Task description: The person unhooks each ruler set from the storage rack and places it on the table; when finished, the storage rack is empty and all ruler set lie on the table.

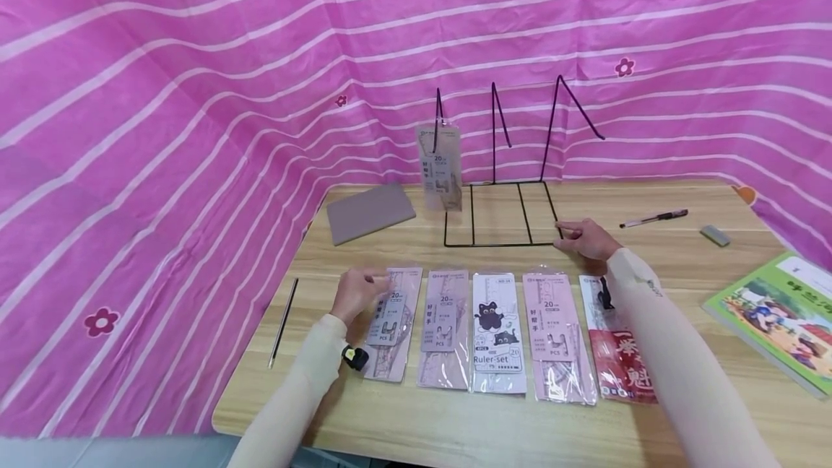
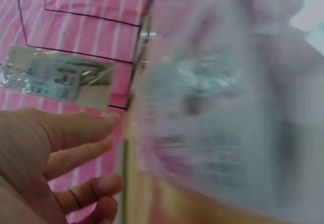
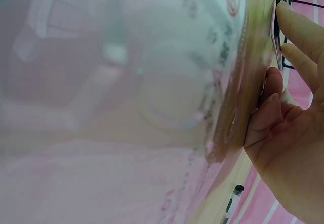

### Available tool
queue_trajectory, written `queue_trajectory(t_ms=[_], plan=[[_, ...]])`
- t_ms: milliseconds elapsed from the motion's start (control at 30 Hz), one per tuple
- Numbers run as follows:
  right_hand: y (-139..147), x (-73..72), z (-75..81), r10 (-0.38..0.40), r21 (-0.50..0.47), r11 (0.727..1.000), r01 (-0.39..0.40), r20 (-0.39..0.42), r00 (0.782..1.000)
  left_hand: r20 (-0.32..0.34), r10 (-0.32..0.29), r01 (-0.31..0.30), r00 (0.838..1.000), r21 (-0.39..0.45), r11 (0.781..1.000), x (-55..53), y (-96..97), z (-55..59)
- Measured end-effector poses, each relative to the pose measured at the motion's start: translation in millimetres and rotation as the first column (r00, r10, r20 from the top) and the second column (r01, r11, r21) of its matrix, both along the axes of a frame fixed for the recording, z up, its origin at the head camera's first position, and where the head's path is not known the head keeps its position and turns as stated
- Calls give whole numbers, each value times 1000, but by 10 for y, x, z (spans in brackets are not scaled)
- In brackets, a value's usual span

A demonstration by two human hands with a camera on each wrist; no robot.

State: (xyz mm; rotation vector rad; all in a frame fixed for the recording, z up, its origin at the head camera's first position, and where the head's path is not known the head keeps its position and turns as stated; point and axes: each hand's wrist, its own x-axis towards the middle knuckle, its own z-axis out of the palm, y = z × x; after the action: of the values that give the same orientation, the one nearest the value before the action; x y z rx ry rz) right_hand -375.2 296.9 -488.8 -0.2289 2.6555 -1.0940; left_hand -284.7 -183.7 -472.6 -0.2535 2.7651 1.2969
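My left hand is over the upper left of the leftmost packaged ruler set, its fingers slightly bent and apart. In the left wrist view nothing lies between the fingers, and a blurred packet fills the right side. My right hand touches the right front corner of a black wire display rack with extended fingertips; its other fingers are folded under. One packaged ruler set hangs on the rack's left hook. More packets lie in a row: a pinkish one, a black-cat one and another pinkish one.
A red and white packet lies partly under my right forearm. A grey notebook is at the back left, a thin pen at the left. On the right are a pen, an eraser and a green book.
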Motion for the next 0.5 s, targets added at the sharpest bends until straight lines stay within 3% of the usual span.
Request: queue_trajectory(t_ms=[100, 167, 333, 500], plan=[[20, 5, -13, -13, 0, 1000, 13, 15, 1000, -73, -52, 54, 996, 17, 998, -161, 17, 128], [27, 7, -18, -13, 2, 1000, 13, 7, 1000, -117, -86, 97, 989, 93, 991, -298, 32, 228], [23, 2, -25, -2, -3, 1000, 2, -8, 1000, -202, -109, 172, 973, 329, 928, -692, 114, 469], [-10, -26, -35, 2, -1, 1000, -2, -22, 1000, -302, -113, 228, 947, 377, 898, -1065, 270, 673]])
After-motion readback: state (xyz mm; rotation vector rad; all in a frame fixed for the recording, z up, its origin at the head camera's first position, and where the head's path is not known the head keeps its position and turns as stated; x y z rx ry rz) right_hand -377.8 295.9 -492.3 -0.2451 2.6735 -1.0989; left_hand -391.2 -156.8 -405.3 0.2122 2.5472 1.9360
